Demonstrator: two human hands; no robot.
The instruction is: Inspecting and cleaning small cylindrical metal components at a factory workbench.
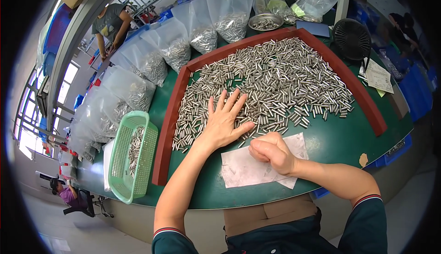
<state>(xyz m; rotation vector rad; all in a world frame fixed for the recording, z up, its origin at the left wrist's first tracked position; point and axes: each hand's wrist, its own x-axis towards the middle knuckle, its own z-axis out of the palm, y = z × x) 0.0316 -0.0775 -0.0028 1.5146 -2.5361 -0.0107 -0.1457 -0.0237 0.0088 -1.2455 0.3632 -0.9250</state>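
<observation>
A wide spread of short silver metal pins (280, 77) covers the middle of the green table (335, 148). My left hand (223, 123) lies palm down on the near left part of the pins, fingers spread. Closed into a fist, my right hand (274, 154) is above a smudged, pale pinkish sheet (243, 169) at the near edge of the pins. Whatever the fist may hold is hidden. Dark red bars (166, 146) border the pins on the left, far and right sides.
A light green basket (148, 157) with some pins stands at left. Several clear bags of pins (177, 47) line the left and far table. Farther back are a metal bowl (265, 22) and black fan (352, 39); papers (379, 77) lie right. Another person (110, 24) works beyond the bags.
</observation>
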